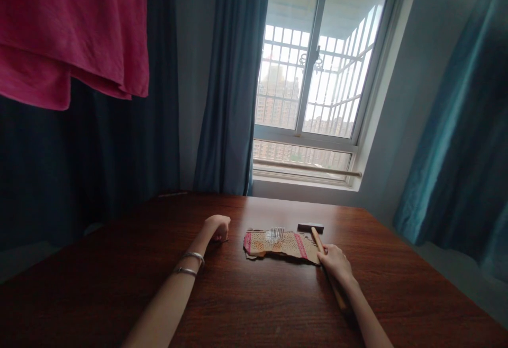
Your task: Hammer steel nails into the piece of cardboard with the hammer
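Note:
My left hand [217, 227] rests on the dark wooden table [119, 284] with its fingers curled into a fist; two bangles circle that wrist. What it holds, if anything, is hidden. My right hand [335, 260] lies over the wooden handle of a hammer [317, 239], fingers closed around it. The hammer's dark head [310, 227] lies on the table beyond. Between the hands lies a torn piece of patterned cardboard [282, 244] with pink edges. A small cluster of metal nails [275, 232] stands up from its far edge.
A window [317, 72] with bars is straight ahead behind the table. Blue curtains [232, 83] hang on both sides. A pink cloth [71, 30] hangs at the upper left. A floor strip shows at the right of the table.

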{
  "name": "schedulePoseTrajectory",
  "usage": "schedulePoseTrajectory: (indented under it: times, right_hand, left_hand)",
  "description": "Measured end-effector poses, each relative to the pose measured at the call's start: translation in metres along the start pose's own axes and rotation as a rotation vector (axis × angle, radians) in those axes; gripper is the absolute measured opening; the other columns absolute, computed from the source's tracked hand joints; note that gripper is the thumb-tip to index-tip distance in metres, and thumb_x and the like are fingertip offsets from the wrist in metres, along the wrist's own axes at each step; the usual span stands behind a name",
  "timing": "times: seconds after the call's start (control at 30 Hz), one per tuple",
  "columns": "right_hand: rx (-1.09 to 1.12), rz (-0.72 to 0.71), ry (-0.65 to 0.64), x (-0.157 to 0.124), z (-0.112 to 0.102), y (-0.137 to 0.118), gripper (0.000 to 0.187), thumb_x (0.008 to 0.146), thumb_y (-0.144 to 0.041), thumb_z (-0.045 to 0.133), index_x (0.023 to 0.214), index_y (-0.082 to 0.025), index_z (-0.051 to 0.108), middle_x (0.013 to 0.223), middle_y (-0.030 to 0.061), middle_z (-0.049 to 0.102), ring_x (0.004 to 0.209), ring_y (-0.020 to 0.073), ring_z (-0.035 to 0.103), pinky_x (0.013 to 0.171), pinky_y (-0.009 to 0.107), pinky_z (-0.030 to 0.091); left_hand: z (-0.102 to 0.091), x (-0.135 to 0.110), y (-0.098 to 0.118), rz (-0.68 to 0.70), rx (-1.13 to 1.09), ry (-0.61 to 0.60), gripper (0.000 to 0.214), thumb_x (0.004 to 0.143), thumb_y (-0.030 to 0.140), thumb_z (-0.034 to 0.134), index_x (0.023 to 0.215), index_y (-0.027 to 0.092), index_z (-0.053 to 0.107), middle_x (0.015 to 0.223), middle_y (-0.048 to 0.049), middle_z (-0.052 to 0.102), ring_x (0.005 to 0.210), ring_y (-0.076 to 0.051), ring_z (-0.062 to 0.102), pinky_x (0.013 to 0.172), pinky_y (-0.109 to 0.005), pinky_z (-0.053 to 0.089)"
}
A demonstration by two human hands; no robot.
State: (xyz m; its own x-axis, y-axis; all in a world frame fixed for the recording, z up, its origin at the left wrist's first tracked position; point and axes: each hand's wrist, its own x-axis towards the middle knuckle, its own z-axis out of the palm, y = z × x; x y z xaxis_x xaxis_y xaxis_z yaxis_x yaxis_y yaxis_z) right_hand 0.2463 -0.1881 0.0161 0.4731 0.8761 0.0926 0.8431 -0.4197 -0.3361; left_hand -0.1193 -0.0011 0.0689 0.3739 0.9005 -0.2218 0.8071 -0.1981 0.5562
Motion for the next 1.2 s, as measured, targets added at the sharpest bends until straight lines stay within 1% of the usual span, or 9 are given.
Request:
schedulePoseTrajectory:
  times: [0.07,0.13,0.23,0.33,0.5,0.63,0.77,0.97,1.2]
  right_hand:
    - [-0.016,0.014,0.038,-0.002,-0.001,-0.002,0.039,0.075,-0.042,0.043,0.100,-0.019,0.063,0.096,0.0147,0.064,0.089,0.0276,0.061,0.069,0.033,0.043]
    - [-0.024,0.006,0.153,-0.005,-0.003,-0.006,0.043,0.079,-0.044,0.038,0.105,-0.017,0.060,0.098,0.0159,0.061,0.086,0.0271,0.061,0.068,0.034,0.043]
    - [0.066,-0.092,0.378,-0.011,-0.006,-0.017,0.043,0.083,-0.043,0.032,0.107,-0.020,0.059,0.099,0.0132,0.060,0.079,0.0230,0.061,0.064,0.031,0.043]
    - [0.311,-0.259,0.455,-0.017,-0.007,-0.033,0.040,0.082,-0.042,0.036,0.102,-0.019,0.063,0.088,0.0104,0.063,0.068,0.0187,0.060,0.062,0.029,0.043]
    - [0.753,-0.419,0.325,-0.026,0.000,-0.060,0.038,0.076,-0.047,0.047,0.089,-0.018,0.069,0.085,0.0107,0.068,0.065,0.0191,0.061,0.060,0.029,0.047]
    - [0.988,-0.362,0.156,-0.032,0.006,-0.071,0.040,0.071,-0.049,0.054,0.091,-0.018,0.069,0.089,0.0103,0.069,0.067,0.0215,0.062,0.045,0.026,0.045]
    - [1.114,-0.329,0.028,-0.038,0.006,-0.078,0.039,0.070,-0.048,0.057,0.094,-0.018,0.068,0.104,0.0108,0.065,0.077,0.0241,0.062,0.040,0.023,0.042]
    - [1.106,-0.326,0.086,-0.045,0.002,-0.084,0.039,0.070,-0.050,0.057,0.090,-0.018,0.068,0.099,0.0102,0.067,0.082,0.0255,0.062,0.049,0.027,0.048]
    - [1.065,-0.377,0.178,-0.030,0.011,-0.083,0.036,0.067,-0.045,0.059,0.087,-0.016,0.069,0.079,0.0091,0.070,0.065,0.0218,0.061,0.049,0.029,0.048]
  left_hand:
    - [-0.001,0.005,-0.002,-0.041,0.099,-0.139,0.015,0.035,0.010,0.067,0.039,0.012,0.053,0.036,-0.0038,0.050,0.042,-0.017,0.049,0.043,-0.027,0.037]
    - [-0.004,0.009,0.000,0.012,0.139,-0.231,0.007,0.040,0.012,0.063,0.043,0.011,0.057,0.040,-0.0033,0.053,0.044,-0.015,0.048,0.044,-0.025,0.036]
    - [-0.007,0.012,0.015,0.242,0.005,-0.213,0.008,0.049,0.018,0.061,0.052,0.011,0.062,0.048,-0.0016,0.056,0.049,-0.013,0.050,0.048,-0.022,0.036]
    - [-0.002,0.009,0.041,0.431,-0.205,-0.173,0.015,0.053,0.023,0.064,0.061,0.011,0.066,0.055,-0.0010,0.059,0.054,-0.012,0.051,0.053,-0.021,0.038]
    - [0.033,0.000,0.083,0.570,-0.497,-0.181,0.022,0.056,0.026,0.065,0.071,0.010,0.067,0.062,-0.0030,0.061,0.058,-0.012,0.052,0.056,-0.021,0.039]
    - [0.069,-0.006,0.105,0.585,-0.593,-0.149,0.024,0.059,0.028,0.063,0.073,0.009,0.068,0.060,-0.0025,0.060,0.056,-0.011,0.050,0.052,-0.020,0.036]
    - [0.093,-0.015,0.118,0.616,-0.640,-0.152,0.025,0.061,0.029,0.062,0.074,0.009,0.068,0.058,-0.0014,0.058,0.054,-0.010,0.048,0.050,-0.019,0.033]
    - [0.106,-0.023,0.127,0.644,-0.658,-0.159,0.028,0.063,0.031,0.060,0.077,0.009,0.069,0.060,-0.0021,0.059,0.055,-0.010,0.047,0.051,-0.020,0.032]
    - [0.104,-0.015,0.127,0.610,-0.694,-0.135,0.028,0.061,0.034,0.063,0.072,0.009,0.068,0.057,-0.0010,0.057,0.053,-0.010,0.047,0.050,-0.020,0.032]
